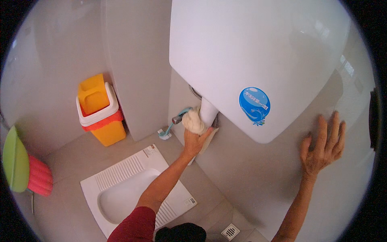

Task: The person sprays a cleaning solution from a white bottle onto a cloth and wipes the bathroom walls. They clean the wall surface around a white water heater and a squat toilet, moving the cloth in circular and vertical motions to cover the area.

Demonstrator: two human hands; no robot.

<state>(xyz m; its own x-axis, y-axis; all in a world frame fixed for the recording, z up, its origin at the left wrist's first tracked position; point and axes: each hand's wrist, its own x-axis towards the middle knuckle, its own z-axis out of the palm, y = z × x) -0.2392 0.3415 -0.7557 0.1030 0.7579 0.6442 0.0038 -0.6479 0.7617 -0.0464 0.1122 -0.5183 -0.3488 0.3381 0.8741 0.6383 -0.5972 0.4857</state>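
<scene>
You're leaning under the big white cistern (pixel 258 60) w/ its round blue sticker (pixel 254 105), wiping where the white pipe (pixel 209 113) is dropping out of its underside. Your right hand (pixel 322 151) is lying flat on the grey wall (pixel 242 177), fingers spread, gripping nothing, just bracing you. Your left hand (pixel 194 142) is reaching up, its grip closed around a bunched cream rag (pixel 193 121) that's pressing against the pipe, right beside the small metal valve (pixel 177 119).

To be doing this well, I'd say: keep the rag bunched tight, work round the pipe rather than only the front, and go easy near the valve so you aren't knocking it. Keep the wall hand planted while you're stretching.

Below you the white squat pan (pixel 121 181) is sitting in the floor; bowl looks empty. In the corner the orange bin (pixel 102 121) is standing w/ its flap lid tipped up; can't tell what's inside. A teal-handled brush (pixel 167 131) is leaning nearby. A small floor drain (pixel 230 231) is showing by your feet.
</scene>
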